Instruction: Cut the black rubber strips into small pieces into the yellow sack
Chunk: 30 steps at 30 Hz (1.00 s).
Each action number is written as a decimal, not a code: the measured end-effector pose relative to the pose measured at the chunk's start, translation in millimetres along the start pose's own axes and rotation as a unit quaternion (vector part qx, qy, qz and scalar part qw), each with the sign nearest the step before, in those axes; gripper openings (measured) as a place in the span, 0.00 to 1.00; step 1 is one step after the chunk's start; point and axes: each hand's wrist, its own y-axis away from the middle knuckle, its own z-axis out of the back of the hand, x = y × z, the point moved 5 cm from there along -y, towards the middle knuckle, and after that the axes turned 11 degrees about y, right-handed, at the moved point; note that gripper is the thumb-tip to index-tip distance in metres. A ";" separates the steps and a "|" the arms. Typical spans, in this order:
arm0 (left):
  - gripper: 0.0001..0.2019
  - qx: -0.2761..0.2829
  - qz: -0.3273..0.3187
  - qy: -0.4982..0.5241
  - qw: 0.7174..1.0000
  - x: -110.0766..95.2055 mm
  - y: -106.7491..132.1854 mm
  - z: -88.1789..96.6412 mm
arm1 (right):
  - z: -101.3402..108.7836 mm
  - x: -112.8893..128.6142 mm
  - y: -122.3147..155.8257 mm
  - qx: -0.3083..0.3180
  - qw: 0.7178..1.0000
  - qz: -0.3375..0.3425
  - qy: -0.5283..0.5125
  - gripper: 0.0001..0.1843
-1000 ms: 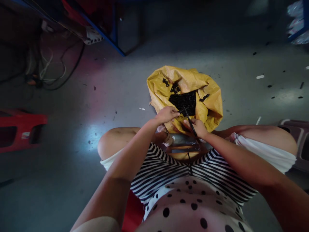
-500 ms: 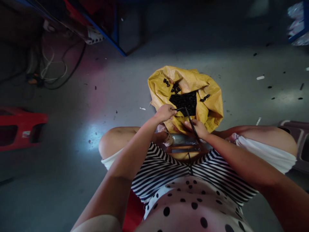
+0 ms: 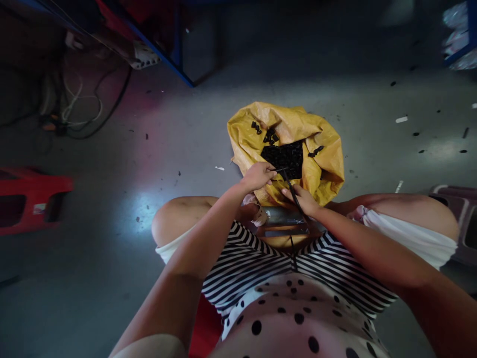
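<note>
My left hand is closed, pinching a short thin black ridged strip over the mouth of a yellow woven sack. My right hand is closed around a long, slim black object, its narrow end pointing up at the strip. Whether this is a tool or another strip I cannot tell. The two black things meet or cross at their tips. Inside the sack lies a heap of small black pieces. Several more pieces rest on its folded rim.
A red plastic stool stands at the left and a dark stool at the right. Cables lie at the upper left, near a blue metal frame and another person's shoe. Black bits and a white scrap dot the floor.
My left hand has shifted slightly right with its strip. The slim black object in my right hand has tilted a little left, its tip now at the strip.
</note>
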 end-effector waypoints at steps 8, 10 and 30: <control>0.07 -0.001 -0.006 -0.011 1.000 0.9 0.6 -9.8 | -1.7 -1.1 -2.8 -0.003 1.000 0.001 0.000 0.25; 0.07 -0.002 -0.003 -0.008 1.000 1.2 0.1 -10.6 | -1.3 -1.0 -3.4 -0.005 1.000 0.004 0.001 0.24; 0.06 0.031 0.015 0.051 0.998 6.9 -7.0 -14.1 | 0.1 -0.3 -2.4 -0.071 0.997 0.029 0.029 0.28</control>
